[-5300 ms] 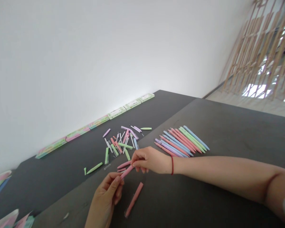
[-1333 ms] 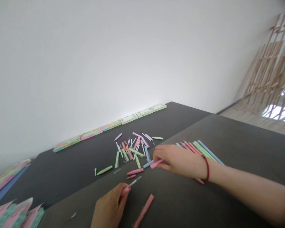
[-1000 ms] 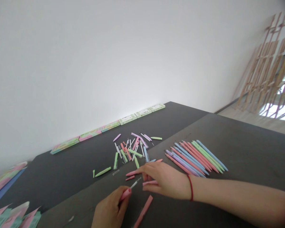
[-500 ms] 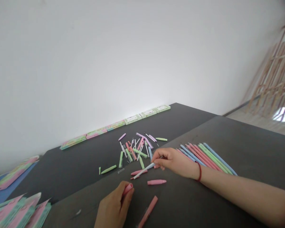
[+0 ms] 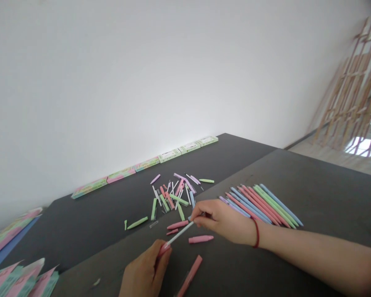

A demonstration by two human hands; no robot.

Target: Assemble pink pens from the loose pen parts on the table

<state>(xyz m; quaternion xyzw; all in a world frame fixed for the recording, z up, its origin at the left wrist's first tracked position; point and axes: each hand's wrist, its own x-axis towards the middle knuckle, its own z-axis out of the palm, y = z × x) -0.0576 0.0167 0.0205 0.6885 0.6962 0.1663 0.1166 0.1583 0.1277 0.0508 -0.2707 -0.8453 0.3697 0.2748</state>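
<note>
Now the right hand [image 5: 225, 220] is pinching the far end of a white refill [image 5: 179, 234] between thumb and forefinger and feeding its near end into a pink barrel piece [image 5: 164, 248]. Half a second ago that refill was up by the loose parts [image 5: 173, 194], clear of the barrel. The left hand [image 5: 144, 274] is gripping the pink piece in curled, pressed-together fingers, low on the grey table [image 5: 312, 189]. A pink cap [image 5: 200, 239] is lying just beyond the refill, where it was set down; a second pink barrel [image 5: 190, 275] is lying nearer. Finished pens [image 5: 262, 202] are lying in a row past the right wrist.
</note>
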